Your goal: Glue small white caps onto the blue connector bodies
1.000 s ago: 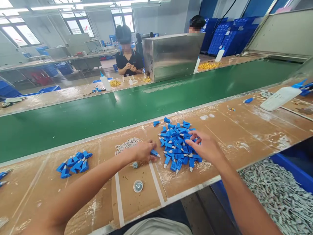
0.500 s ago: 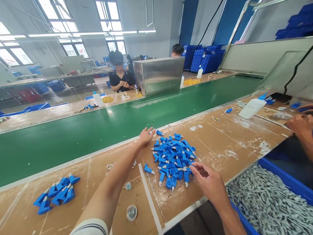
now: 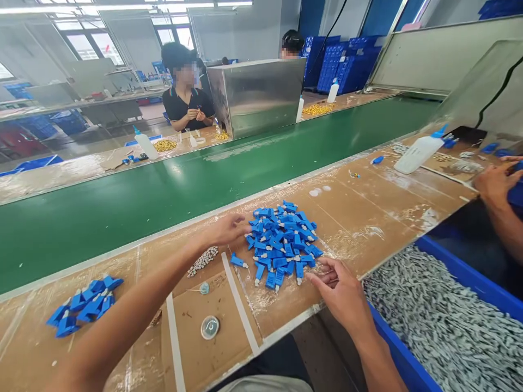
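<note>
A heap of small blue plastic parts with pale tips [image 3: 281, 239] lies on the brown work table [image 3: 286, 316]. At the heap's left edge, my left hand [image 3: 229, 230] is open, its fingers partly stretched toward the parts. On the near right side, my right hand [image 3: 339, 286] is loosely curved with thumb and fingers apart, close to the outermost parts. Nothing shows in either hand. One loose blue part [image 3: 238, 261] lies left of the heap. Small beige pieces [image 3: 203, 262] are gathered below my left forearm.
A smaller group of blue parts [image 3: 84, 306] lies left. A round clear dish [image 3: 210, 327] sits near the front. Beyond runs a green conveyor belt [image 3: 261, 169]. At right stand a white bottle [image 3: 419, 154], a blue bin of grey pieces [image 3: 382, 321] and a co-worker's hands [image 3: 496, 182].
My left hand has drawn back from the heap's far edge to its left side. The stray part at the far edge now lies against the heap. The view has tilted down.
</note>
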`<action>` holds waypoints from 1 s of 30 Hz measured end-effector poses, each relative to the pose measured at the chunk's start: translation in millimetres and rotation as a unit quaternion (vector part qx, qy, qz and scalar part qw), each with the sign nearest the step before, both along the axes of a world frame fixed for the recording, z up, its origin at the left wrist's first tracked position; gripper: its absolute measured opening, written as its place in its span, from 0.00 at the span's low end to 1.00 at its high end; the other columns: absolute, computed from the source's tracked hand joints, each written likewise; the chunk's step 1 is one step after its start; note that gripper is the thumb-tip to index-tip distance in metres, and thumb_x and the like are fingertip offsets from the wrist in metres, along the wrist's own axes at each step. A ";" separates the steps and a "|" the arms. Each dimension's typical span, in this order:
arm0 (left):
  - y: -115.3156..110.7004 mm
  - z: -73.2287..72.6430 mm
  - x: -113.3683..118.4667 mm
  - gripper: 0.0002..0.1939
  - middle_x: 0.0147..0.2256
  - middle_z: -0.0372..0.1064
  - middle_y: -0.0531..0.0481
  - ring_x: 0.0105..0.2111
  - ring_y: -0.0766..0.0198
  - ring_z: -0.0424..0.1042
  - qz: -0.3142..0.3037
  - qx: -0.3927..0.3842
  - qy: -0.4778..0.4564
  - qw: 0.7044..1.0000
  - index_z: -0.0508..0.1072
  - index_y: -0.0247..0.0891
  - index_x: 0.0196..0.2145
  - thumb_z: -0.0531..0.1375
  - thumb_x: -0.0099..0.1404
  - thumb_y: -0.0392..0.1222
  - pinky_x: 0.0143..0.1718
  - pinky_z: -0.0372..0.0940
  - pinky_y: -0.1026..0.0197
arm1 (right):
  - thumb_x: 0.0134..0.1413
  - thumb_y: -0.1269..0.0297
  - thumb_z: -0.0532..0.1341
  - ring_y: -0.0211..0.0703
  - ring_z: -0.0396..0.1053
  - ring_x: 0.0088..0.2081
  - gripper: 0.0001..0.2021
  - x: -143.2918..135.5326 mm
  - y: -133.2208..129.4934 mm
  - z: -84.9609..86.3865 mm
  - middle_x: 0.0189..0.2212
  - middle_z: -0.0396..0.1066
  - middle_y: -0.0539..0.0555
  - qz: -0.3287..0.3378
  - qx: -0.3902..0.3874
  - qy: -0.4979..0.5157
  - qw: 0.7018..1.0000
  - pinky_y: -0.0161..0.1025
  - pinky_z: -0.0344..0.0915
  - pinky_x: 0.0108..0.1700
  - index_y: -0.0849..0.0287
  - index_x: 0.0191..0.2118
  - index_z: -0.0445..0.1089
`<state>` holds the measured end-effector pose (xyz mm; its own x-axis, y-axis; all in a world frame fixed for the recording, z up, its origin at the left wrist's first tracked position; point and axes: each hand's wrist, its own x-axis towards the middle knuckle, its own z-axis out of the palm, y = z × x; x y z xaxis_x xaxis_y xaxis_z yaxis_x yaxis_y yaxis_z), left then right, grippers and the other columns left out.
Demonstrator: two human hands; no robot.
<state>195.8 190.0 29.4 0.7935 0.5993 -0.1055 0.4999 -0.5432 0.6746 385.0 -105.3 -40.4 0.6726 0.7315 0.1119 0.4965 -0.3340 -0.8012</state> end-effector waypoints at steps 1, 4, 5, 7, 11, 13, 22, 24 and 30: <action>-5.5 3.3 -16.0 0.39 0.50 0.73 0.39 0.48 0.44 0.73 -0.008 0.016 0.039 0.999 0.74 0.36 0.53 0.67 0.50 0.65 0.50 0.66 0.49 | 0.48 0.51 0.70 0.46 0.72 0.33 0.30 -0.9 0.4 -1.9 0.44 0.68 0.57 -0.003 -0.035 0.000 0.999 0.47 0.71 0.43 0.57 0.55 0.66; -25.2 -0.5 -44.7 0.43 0.47 0.73 0.37 0.46 0.40 0.73 -0.031 0.055 0.129 0.990 0.75 0.36 0.49 0.76 0.34 0.54 0.47 0.66 0.49 | 0.41 0.58 0.73 0.42 0.72 0.30 0.46 -4.6 9.9 -8.4 0.50 0.61 0.59 0.016 -0.097 0.010 0.995 0.50 0.71 0.48 0.57 0.65 0.53; -31.8 -5.3 -46.4 0.38 0.44 0.73 0.38 0.44 0.41 0.74 -0.039 0.063 0.145 0.987 0.76 0.36 0.45 0.75 0.36 0.52 0.45 0.66 0.50 | 0.42 0.60 0.72 0.41 0.72 0.30 0.46 -5.2 16.0 -10.7 0.51 0.61 0.59 0.022 -0.096 0.015 0.995 0.50 0.70 0.49 0.57 0.66 0.52; -43.0 -16.5 -39.5 0.26 0.40 0.74 0.42 0.41 0.46 0.74 -0.055 0.074 0.158 0.983 0.75 0.37 0.40 0.72 0.44 0.50 0.43 0.66 0.53 | 0.44 0.62 0.70 0.40 0.72 0.29 0.43 -4.1 30.1 -14.8 0.51 0.60 0.59 0.021 -0.075 0.021 0.997 0.50 0.71 0.49 0.56 0.66 0.52; -55.9 -33.1 -8.6 0.16 0.39 0.73 0.47 0.40 0.53 0.74 -0.063 0.091 0.131 0.985 0.72 0.40 0.40 0.67 0.54 0.45 0.40 0.65 0.57 | 0.45 0.65 0.69 0.39 0.71 0.29 0.39 6.2 47.1 -17.2 0.50 0.61 0.58 0.026 -0.048 0.009 0.998 0.49 0.71 0.48 0.57 0.64 0.56; -59.9 -36.4 2.9 0.15 0.40 0.73 0.47 0.40 0.54 0.73 -0.058 0.095 0.116 0.987 0.71 0.40 0.39 0.67 0.54 0.45 0.39 0.64 0.58 | 0.46 0.64 0.69 0.39 0.71 0.29 0.37 10.1 42.0 -13.0 0.50 0.61 0.58 0.022 -0.053 -0.003 0.998 0.51 0.71 0.48 0.56 0.63 0.59; -88.2 -17.7 -10.3 0.14 0.34 0.72 0.47 0.35 0.54 0.72 -0.045 0.071 0.107 0.991 0.69 0.40 0.36 0.63 0.58 0.51 0.34 0.62 0.57 | 0.64 0.66 0.59 0.45 0.70 0.36 0.09 -40.6 3.4 17.1 0.41 0.67 0.56 0.257 0.062 -0.132 0.955 0.42 0.69 0.38 0.52 0.48 0.73; -99.8 -18.5 -9.9 0.15 0.30 0.72 0.48 0.32 0.54 0.72 -0.058 0.057 0.116 0.990 0.69 0.41 0.32 0.65 0.56 0.53 0.32 0.61 0.58 | 0.63 0.65 0.61 0.45 0.69 0.36 0.09 -52.5 10.7 13.9 0.43 0.67 0.56 0.292 0.051 -0.153 0.943 0.42 0.68 0.38 0.53 0.48 0.73; -123.6 -34.3 7.1 0.05 0.28 0.72 0.48 0.31 0.56 0.72 -0.032 0.056 0.086 0.994 0.69 0.40 0.27 0.60 0.57 0.43 0.32 0.60 0.59 | 0.64 0.72 0.56 0.44 0.67 0.35 0.10 -52.9 30.9 -4.1 0.38 0.66 0.56 0.294 0.091 -0.177 0.935 0.41 0.68 0.38 0.56 0.38 0.74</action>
